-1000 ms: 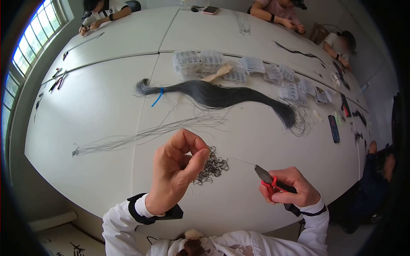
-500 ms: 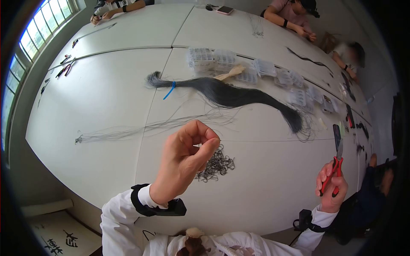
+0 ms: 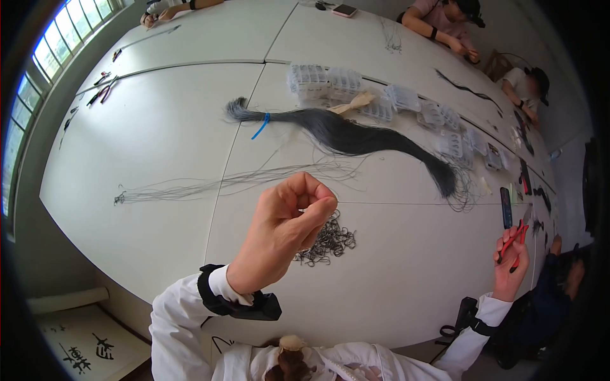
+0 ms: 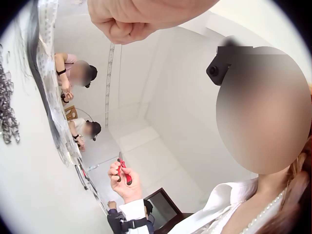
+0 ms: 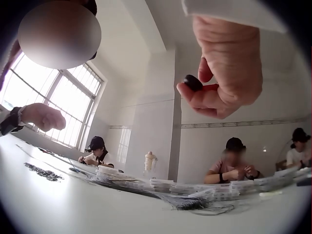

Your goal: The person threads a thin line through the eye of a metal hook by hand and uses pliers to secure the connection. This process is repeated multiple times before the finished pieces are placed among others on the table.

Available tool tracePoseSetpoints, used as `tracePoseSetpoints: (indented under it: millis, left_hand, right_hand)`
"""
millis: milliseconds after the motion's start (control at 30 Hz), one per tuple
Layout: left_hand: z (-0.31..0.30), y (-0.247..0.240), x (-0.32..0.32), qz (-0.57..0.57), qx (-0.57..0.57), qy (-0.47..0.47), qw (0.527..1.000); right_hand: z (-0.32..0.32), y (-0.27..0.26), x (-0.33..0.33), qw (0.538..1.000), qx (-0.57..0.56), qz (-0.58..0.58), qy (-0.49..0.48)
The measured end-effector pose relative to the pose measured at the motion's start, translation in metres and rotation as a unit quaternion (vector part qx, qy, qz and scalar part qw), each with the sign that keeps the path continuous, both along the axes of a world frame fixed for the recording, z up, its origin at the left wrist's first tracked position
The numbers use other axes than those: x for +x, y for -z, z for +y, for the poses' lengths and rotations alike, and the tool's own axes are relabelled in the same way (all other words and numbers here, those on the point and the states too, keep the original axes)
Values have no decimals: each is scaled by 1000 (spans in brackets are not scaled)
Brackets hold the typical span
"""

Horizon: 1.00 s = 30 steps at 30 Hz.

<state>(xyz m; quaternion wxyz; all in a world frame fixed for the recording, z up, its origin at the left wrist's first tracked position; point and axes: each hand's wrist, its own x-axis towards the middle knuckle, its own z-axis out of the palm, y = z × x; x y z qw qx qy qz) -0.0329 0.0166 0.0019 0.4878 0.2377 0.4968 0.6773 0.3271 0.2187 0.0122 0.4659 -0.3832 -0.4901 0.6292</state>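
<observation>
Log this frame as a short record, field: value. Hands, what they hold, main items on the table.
left hand: raised; seems to pinch a thread running toward the pliers
right hand: grips the red-handled pliers
pile: dark hook-shaped pieces, partly hidden by the left hand
bundle: dark strands, blue tie near its left end
boxes: clear, beyond the bundle

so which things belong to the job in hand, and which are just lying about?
Likely job:
red-handled pliers, in the right hand
fine strand pinched by the left hand
pile of dark hooks

Apparently lying about:
near phone
far phone
lettered sheet
</observation>
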Motion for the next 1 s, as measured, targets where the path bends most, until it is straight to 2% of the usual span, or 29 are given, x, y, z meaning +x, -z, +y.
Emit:
tracePoseSetpoints:
  millis: [133,200,467,533,600,733,800,833,867,900,967,1000]
  left_hand:
    - [1,2,-1,-25,-8,7,1000]
    - [1,4,-2,-25,-4,4,1000]
    - [-1,1,0,-26,3,0,1000]
    - [-1,1,2,-18,-5,10,1000]
    - [0,0,3,-21,10,-2,1000]
    - [-4,-6,5,22,34,-17,999]
    - [-7,-6,9,93,73,-40,992]
    - [-10,-6,7,164,62,-25,984]
    - [-11,-6,7,166,62,-21,984]
    - [-12,-5,9,229,72,-14,971]
    - [-12,-4,12,314,83,-13,946]
    - [-13,-8,13,317,84,-4,945]
  right_hand:
    - [26,7,27,1000,13,8,12]
    - [37,10,39,998,22,20,49]
    - [91,36,136,996,52,50,46]
    - [90,34,136,997,49,51,35]
    - [86,30,134,995,35,34,87]
    - [91,31,145,994,11,-20,108]
    - [101,41,159,971,50,-39,231]
    - [93,35,145,970,50,-38,234]
    - [86,28,127,955,93,-105,260]
    - [75,20,99,934,133,-172,284]
    - [51,4,25,899,259,-265,232]
    - [35,-6,-4,881,273,-356,151]
